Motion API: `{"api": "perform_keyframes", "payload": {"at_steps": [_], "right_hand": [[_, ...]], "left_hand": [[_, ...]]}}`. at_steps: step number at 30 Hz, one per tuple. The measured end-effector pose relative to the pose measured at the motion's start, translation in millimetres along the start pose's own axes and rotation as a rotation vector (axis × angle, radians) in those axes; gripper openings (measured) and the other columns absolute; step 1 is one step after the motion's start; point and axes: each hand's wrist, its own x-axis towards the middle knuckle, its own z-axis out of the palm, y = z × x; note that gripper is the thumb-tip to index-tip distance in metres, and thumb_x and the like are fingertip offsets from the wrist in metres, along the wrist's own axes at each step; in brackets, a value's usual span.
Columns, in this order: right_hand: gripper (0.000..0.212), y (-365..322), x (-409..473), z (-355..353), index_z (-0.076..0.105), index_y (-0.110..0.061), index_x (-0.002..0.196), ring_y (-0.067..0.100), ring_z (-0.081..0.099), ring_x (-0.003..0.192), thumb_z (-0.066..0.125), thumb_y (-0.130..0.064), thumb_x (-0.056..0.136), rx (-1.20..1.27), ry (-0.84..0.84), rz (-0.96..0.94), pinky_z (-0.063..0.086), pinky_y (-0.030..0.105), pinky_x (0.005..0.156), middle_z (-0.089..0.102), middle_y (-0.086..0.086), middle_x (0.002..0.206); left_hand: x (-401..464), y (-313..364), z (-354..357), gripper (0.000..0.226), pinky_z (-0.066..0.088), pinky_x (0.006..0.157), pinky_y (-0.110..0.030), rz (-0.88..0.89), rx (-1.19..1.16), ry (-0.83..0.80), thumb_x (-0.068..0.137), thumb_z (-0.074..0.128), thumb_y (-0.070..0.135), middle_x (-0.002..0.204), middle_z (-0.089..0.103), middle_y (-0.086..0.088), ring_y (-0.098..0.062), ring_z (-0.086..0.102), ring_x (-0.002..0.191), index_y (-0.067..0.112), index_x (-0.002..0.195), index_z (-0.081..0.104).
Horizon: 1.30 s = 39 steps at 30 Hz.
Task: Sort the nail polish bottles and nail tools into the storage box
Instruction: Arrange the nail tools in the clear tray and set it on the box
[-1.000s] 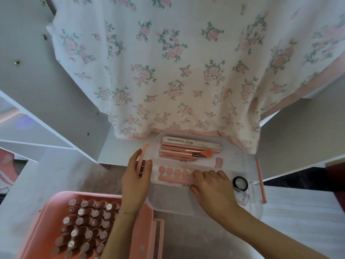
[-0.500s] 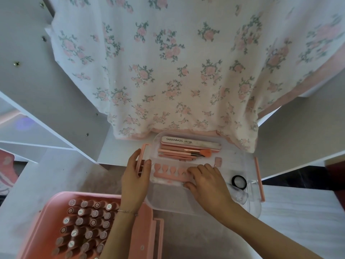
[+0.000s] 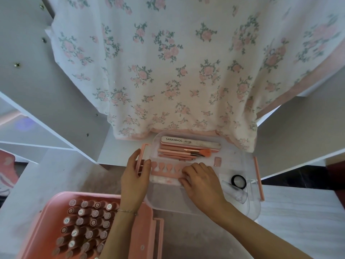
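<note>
A clear tray (image 3: pixel 168 199) with pink side latches lies on the table. At its far side lie a nail file (image 3: pixel 188 142) marked SANANMOG, pink-handled tools and a brush (image 3: pixel 186 153). A pink toe separator (image 3: pixel 164 168) lies across the tray's middle over a white strip. My left hand (image 3: pixel 135 181) grips the tray's left edge by the pink latch. My right hand (image 3: pixel 200 181) rests fingers-down on the separator's right end. The pink storage box (image 3: pixel 143 236) at lower left holds several nail polish bottles (image 3: pixel 87 221) standing upright.
A small pink block (image 3: pixel 217 161), a black-rimmed round jar (image 3: pixel 238 181) and a clear cup (image 3: pixel 236 192) sit in the tray's right part. A floral cloth (image 3: pixel 177 71) hangs over the tray's far edge. White shelf panels (image 3: pixel 46 94) stand at left and right.
The right hand has slid slightly left and nearer along the toe separator, which has shifted a little left. The left hand stays on the tray's left edge.
</note>
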Motion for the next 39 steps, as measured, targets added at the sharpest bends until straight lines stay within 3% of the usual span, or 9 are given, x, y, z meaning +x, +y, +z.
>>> {"api": "perform_keyframes", "payload": {"at_steps": [3, 8, 13, 17, 20, 26, 31, 36, 39], "right_hand": [[0.021, 0, -2, -5, 0.066, -0.015, 0.072, 0.02, 0.06, 0.061, 0.083, -0.023, 0.063, 0.034, -0.014, 0.01, 0.049, 0.026, 0.056, 0.064, -0.001, 0.067], [0.015, 11, -10, -27, 0.066, -0.011, 0.082, 0.021, 0.061, 0.066, 0.076, -0.01, 0.071, 0.14, 0.035, 0.025, 0.051, 0.027, 0.06, 0.065, 0.002, 0.074], [0.02, 46, -26, -57, 0.068, -0.015, 0.084, 0.017, 0.064, 0.071, 0.079, -0.01, 0.068, 0.036, -0.035, 0.078, 0.046, 0.021, 0.06, 0.067, 0.0, 0.079], [0.024, 65, -38, -61, 0.064, -0.02, 0.107, 0.016, 0.058, 0.099, 0.063, -0.028, 0.084, -0.093, -0.25, 0.134, 0.045, 0.023, 0.078, 0.063, -0.005, 0.107], [0.033, 67, -41, -58, 0.054, -0.027, 0.122, 0.011, 0.051, 0.11, 0.048, -0.037, 0.092, -0.117, -0.331, 0.123, 0.042, 0.025, 0.092, 0.057, -0.009, 0.121], [0.035, 71, -31, -55, 0.048, -0.028, 0.126, 0.015, 0.052, 0.106, 0.045, -0.038, 0.092, -0.189, -0.408, 0.074, 0.044, 0.028, 0.086, 0.058, -0.005, 0.119], [0.035, 73, -26, -57, 0.047, -0.031, 0.127, 0.017, 0.056, 0.102, 0.045, -0.037, 0.092, -0.156, -0.43, 0.079, 0.043, 0.025, 0.078, 0.058, -0.004, 0.117], [0.03, 72, -16, -62, 0.056, -0.019, 0.113, 0.019, 0.06, 0.09, 0.052, -0.037, 0.09, -0.026, -0.5, 0.27, 0.041, 0.024, 0.071, 0.064, 0.003, 0.105], [0.027, 73, -13, -63, 0.06, -0.01, 0.097, 0.018, 0.053, 0.071, 0.054, -0.034, 0.09, -0.009, -0.564, 0.338, 0.036, 0.023, 0.06, 0.063, 0.008, 0.091]], "left_hand": [[0, 4, 0, 0.038, 0.038, 0.066, 0.002, 0.034, 0.034, 0.009, 0.09, 0.055, 0.022, 0.099, 0.056, 0.02, 0.016, 0.054, 0.084, 0.022, 0.127, 0.049], [-8, 12, 0, 0.046, 0.032, 0.098, -0.033, 0.096, 0.237, 0.096, 0.089, 0.057, 0.02, 0.131, 0.045, -0.014, -0.027, 0.041, 0.121, 0.009, 0.132, 0.046], [-25, 31, 8, 0.046, 0.036, 0.094, -0.05, 0.317, 0.414, 0.204, 0.083, 0.052, 0.031, 0.124, 0.051, -0.018, -0.036, 0.043, 0.116, 0.008, 0.123, 0.055], [-35, 39, 34, 0.032, 0.045, 0.086, -0.049, 0.534, 0.509, 0.056, 0.082, 0.065, 0.015, 0.111, 0.061, -0.014, -0.035, 0.055, 0.103, 0.009, 0.113, 0.062], [-36, 43, 54, 0.027, 0.042, 0.082, -0.041, 0.653, 0.588, -0.043, 0.081, 0.062, 0.019, 0.103, 0.065, -0.009, -0.032, 0.061, 0.093, 0.012, 0.106, 0.066], [-18, 38, 76, 0.023, 0.03, 0.087, -0.036, 0.511, 0.57, -0.195, 0.085, 0.063, 0.024, 0.107, 0.065, -0.005, -0.029, 0.057, 0.103, 0.016, 0.107, 0.067], [-11, 32, 78, 0.009, 0.018, 0.075, -0.026, 0.527, 0.577, -0.206, 0.082, 0.066, 0.021, 0.094, 0.07, 0.0, -0.026, 0.061, 0.092, 0.021, 0.089, 0.072], [-12, 32, 79, 0.005, 0.018, 0.073, -0.026, 0.542, 0.578, -0.179, 0.08, 0.068, 0.018, 0.087, 0.071, 0.001, -0.025, 0.063, 0.086, 0.02, 0.083, 0.073], [-12, 32, 78, 0.006, 0.02, 0.073, -0.028, 0.545, 0.578, -0.182, 0.081, 0.067, 0.019, 0.088, 0.071, 0.001, -0.025, 0.063, 0.086, 0.02, 0.083, 0.073]]}}
